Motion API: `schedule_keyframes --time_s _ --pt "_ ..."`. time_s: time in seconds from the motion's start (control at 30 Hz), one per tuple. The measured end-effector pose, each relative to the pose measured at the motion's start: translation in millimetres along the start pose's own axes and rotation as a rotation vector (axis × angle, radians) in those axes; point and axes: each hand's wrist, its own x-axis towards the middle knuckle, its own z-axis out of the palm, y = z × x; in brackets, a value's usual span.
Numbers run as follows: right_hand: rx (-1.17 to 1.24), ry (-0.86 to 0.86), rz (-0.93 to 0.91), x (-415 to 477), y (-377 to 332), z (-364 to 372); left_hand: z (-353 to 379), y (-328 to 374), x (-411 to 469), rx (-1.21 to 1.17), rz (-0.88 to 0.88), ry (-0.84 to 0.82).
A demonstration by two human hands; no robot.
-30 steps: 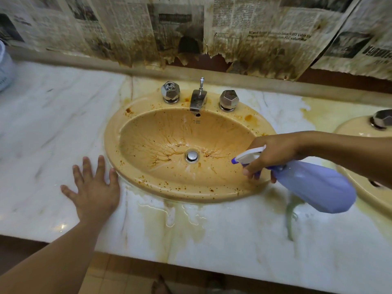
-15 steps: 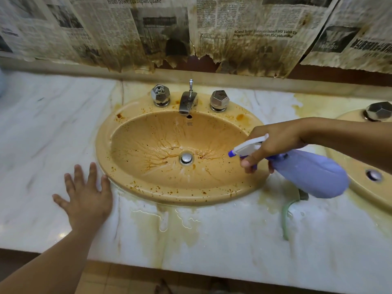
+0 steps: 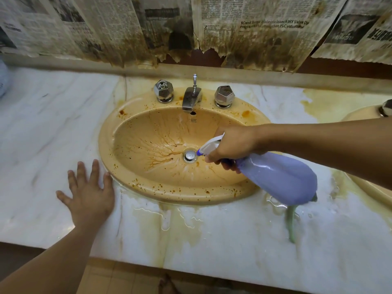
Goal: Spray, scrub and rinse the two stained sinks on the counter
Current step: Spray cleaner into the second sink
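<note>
A beige oval sink (image 3: 131, 172) streaked with brown stains sits in the marble counter (image 3: 42, 134), with a chrome drain (image 3: 189, 155) at its bottom. My right hand (image 3: 235, 145) grips a purple spray bottle (image 3: 280, 177) over the bowl's right side, its white nozzle close to the drain. My left hand (image 3: 89, 196) lies flat on the counter, fingers spread, touching the sink's left rim. The second sink (image 3: 360, 114) shows only as an edge at the far right, mostly hidden by my right arm.
A chrome faucet (image 3: 191, 98) stands between two knobs (image 3: 163, 91) (image 3: 224, 96) behind the bowl. Stained newspaper (image 3: 244, 32) covers the wall. Water and yellow stains spread on the counter front. A green brush handle (image 3: 291, 221) lies under the bottle.
My right hand has carried the spray bottle leftward, from the sink's right rim to over the bowl near the drain. My left hand stays flat on the counter.
</note>
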Motion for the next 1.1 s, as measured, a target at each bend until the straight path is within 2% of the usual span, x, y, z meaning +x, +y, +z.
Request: schedule_keyframes --time_s 0.07,0.2,0.3,0.47,0.63,0.73,0.93,1.1 --pt "-0.033 0.064 0.05 -2.0 4.9 4.9 0.3 -0.3 0.0 0.001 0.002 0.003" --pt "0.039 -0.094 0.084 -16.2 9.8 -6.1 0.2 0.5 -0.5 0.004 0.007 0.004" --pt "0.048 -0.099 0.082 -23.2 20.3 -13.9 -0.4 -0.3 -0.7 0.003 0.009 0.005" --pt "0.018 0.138 0.248 -42.2 57.4 -24.0 -0.6 -0.3 -1.0 0.012 0.01 0.001" --pt "0.025 0.089 0.363 -70.0 74.3 -31.5 -0.7 -1.1 -0.5 0.014 0.009 -0.016" --pt "0.095 0.14 0.382 -76.2 75.6 -30.1 -1.3 -0.8 -0.6 0.013 0.012 -0.011" --pt "0.161 0.435 0.381 -71.5 94.5 -27.5 -2.3 -0.6 -1.3 0.004 0.021 -0.006" --pt "0.336 0.581 0.334 -62.3 102.9 -41.5 -2.2 0.4 -1.1 -0.004 0.018 -0.008"
